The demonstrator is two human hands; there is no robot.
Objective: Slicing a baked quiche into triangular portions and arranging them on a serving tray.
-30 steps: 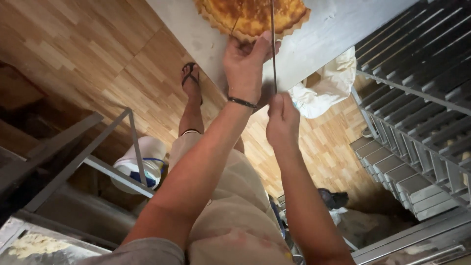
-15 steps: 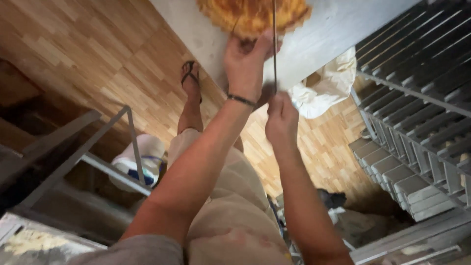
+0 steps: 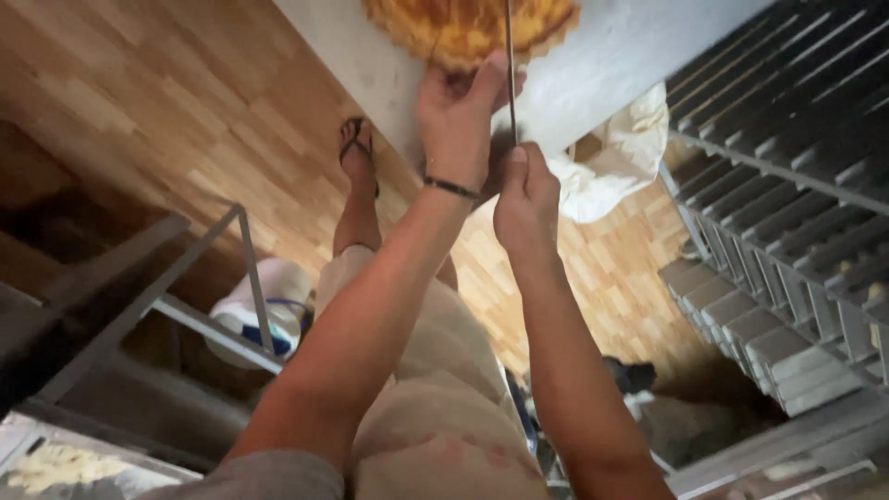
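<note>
A golden tart [image 3: 468, 30] with a fluted crust lies on a grey-white table top [image 3: 602, 65] at the top of the view. My left hand [image 3: 458, 116], a dark band at its wrist, rests at the tart's near rim with the thumb up beside a thin knife blade [image 3: 509, 65]. My right hand [image 3: 526, 199] is closed around the knife's handle just below the table edge, and the blade runs up across the tart. The handle is hidden in my fist.
A white cloth [image 3: 611, 171] hangs off the table edge on the right. A metal tray rack [image 3: 787, 241] fills the right side. A grey metal frame [image 3: 185, 306] and a white bucket [image 3: 255, 310] stand at the left on a wooden floor [image 3: 139, 111].
The view has shifted, so less of the tart shows at the top. Both hands keep their places at the tart's edge, the knife still upright across it.
</note>
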